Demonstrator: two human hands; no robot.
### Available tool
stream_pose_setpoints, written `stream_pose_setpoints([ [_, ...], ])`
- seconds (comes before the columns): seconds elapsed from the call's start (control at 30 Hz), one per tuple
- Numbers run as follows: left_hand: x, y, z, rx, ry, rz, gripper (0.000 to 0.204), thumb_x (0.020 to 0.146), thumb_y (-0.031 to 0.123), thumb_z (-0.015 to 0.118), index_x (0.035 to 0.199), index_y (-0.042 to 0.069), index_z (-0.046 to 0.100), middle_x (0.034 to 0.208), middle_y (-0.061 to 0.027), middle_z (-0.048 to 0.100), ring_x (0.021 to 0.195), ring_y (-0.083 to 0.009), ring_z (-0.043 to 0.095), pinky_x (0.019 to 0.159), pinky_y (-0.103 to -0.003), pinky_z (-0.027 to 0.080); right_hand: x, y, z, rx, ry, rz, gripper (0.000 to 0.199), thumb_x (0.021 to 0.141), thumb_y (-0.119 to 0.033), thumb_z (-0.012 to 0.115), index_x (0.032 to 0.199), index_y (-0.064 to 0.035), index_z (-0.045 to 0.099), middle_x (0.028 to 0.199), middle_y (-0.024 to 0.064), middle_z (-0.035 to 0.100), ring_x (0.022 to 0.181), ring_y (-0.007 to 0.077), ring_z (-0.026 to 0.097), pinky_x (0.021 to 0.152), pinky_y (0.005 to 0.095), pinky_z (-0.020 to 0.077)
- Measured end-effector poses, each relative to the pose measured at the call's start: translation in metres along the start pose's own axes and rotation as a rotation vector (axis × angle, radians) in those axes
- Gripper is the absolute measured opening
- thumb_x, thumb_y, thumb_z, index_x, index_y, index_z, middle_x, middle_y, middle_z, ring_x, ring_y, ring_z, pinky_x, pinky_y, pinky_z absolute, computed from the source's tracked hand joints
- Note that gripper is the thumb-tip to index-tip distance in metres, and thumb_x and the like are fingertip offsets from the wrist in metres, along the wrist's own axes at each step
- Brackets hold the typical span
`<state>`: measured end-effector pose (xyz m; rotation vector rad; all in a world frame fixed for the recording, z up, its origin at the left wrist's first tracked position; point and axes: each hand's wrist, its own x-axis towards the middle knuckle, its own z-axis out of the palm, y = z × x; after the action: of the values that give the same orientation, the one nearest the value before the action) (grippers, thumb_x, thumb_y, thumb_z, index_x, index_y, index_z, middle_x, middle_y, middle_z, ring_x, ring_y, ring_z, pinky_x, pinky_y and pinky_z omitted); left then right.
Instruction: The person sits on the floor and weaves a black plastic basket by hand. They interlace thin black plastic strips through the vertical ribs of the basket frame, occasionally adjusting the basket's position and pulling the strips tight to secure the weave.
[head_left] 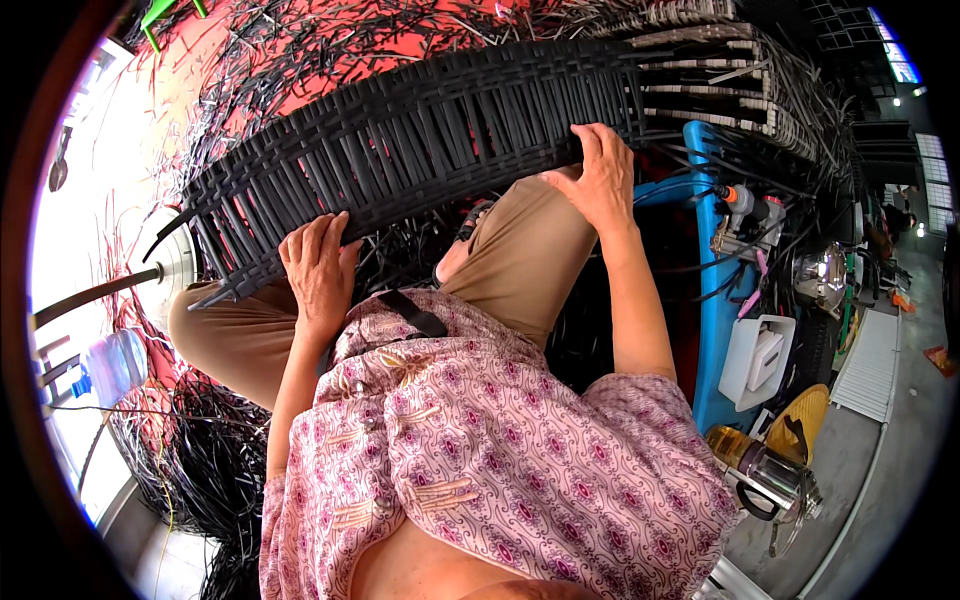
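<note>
A long black woven rattan panel [420,130] lies across my knees, curving from lower left to upper right. My left hand [318,268] rests on its near edge at the left, fingers curled over the weave and loose strands. My right hand [598,178] grips the near edge further right, thumb under and fingers on top. Unwoven black strips stick out along the panel's left end [215,250]. Below the panel are my tan trousers [520,250] and a pink patterned shirt [500,450].
Heaps of loose black strips [190,460] cover the red floor at the left, beside a clear water bottle [112,365]. A blue stand [712,300] with tools, a white container [758,360], a glass jug [765,475] and a yellow hat [800,420] crowd the right.
</note>
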<state>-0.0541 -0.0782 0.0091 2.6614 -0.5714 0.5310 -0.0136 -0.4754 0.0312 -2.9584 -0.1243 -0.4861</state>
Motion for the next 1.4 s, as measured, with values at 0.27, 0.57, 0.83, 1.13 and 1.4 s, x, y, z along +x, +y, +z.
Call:
stream_pose_setpoints([
  [0.27,-0.002,-0.001,0.002,-0.018,0.006,0.005,0.046,0.082,0.015,0.074,0.125,0.007,0.062,0.12,-0.0082,0.058,0.112,-0.0277,0.052,0.099,-0.042,0.037,0.005,0.023,-0.001,0.085,0.019,-0.036,0.072,0.08,-0.059,0.069,0.126,-0.0052,0.057,0.129,0.0135,0.053,0.124,0.0327,0.048,0.103,0.0471,0.0386],
  [0.57,0.003,0.0,-0.001,-0.038,0.023,-0.016,0.047,0.077,0.014,0.075,0.122,0.008,0.064,0.116,-0.0071,0.06,0.111,-0.027,0.054,0.098,-0.043,0.038,-0.002,0.053,0.023,-0.1,0.182,0.112,0.04,0.093,-0.036,0.062,0.125,-0.011,0.06,0.128,0.0102,0.057,0.119,0.034,0.052,0.099,0.0479,0.0408],
  [0.83,-0.001,-0.012,-0.017,-0.199,0.034,-0.001,0.033,0.08,0.023,0.073,0.109,0.009,0.067,0.113,-0.0055,0.061,0.107,-0.0256,0.055,0.095,-0.042,0.039,0.047,0.111,0.028,0.102,0.267,0.315,0.053,0.096,-0.044,0.055,0.126,-0.0013,0.062,0.124,0.022,0.062,0.116,0.0388,0.056,0.1,0.0454,0.0428],
  [1.13,-0.002,-0.076,-0.048,-0.053,0.539,-0.462,0.032,0.079,0.016,0.079,0.106,0.004,0.065,0.103,-0.0157,0.067,0.095,-0.0353,0.061,0.085,-0.043,0.049,0.076,0.119,0.057,0.55,0.152,0.782,0.077,0.089,-0.064,0.054,0.131,-0.0004,0.061,0.134,0.0203,0.06,0.124,0.0354,0.056,0.106,0.0408,0.0394],
  [1.4,0.001,-0.187,-0.017,-0.325,0.301,-1.018,0.063,0.09,0.051,0.064,0.117,-0.006,0.062,0.107,-0.0227,0.067,0.092,-0.0306,0.064,0.084,-0.04,0.049,0.084,0.147,0.081,0.61,0.281,0.752,0.069,0.088,-0.059,0.057,0.108,0.0056,0.072,0.115,0.0246,0.068,0.112,0.0376,0.063,0.098,0.0426,0.0441],
])
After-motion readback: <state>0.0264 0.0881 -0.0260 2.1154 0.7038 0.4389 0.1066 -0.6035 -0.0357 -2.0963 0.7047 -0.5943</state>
